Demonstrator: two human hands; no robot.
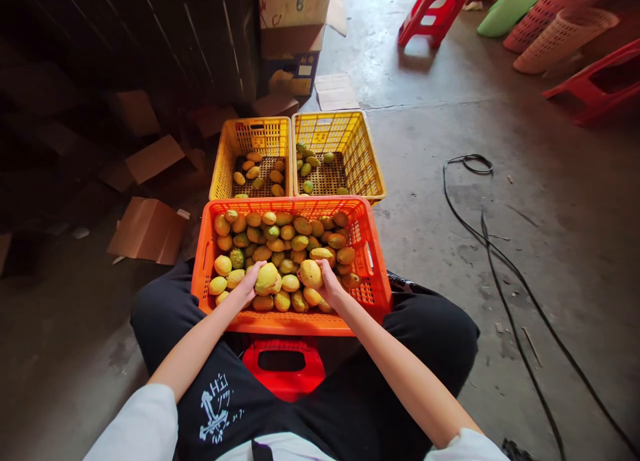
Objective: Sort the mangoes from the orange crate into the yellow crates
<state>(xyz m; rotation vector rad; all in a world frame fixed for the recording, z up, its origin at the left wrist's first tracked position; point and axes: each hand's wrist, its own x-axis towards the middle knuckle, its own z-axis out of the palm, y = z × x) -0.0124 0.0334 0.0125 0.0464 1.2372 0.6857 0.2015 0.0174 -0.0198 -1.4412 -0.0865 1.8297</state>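
Observation:
An orange plastic crate (290,324) sits in front of me between my knees, filled with yellow-green oval fruits (283,301) whose exact kind I cannot make out. Over the left part of the heap, my left hand (249,284) is closed around a yellow fruit (267,277); another fruit shows just beneath it. My right hand (330,285) grips a second yellow fruit (311,273) a little to the right. Both held fruits are just above the pile, and the fingertips are partly hidden behind them.
Behind the orange crate stand a left yellow crate (216,171) and a right yellow crate (369,161), each with several fruits. Cardboard pieces (150,228) lie at left. Stacked boxes (295,8), a red stool (435,11), baskets (565,38) and a black cable (510,261) are around.

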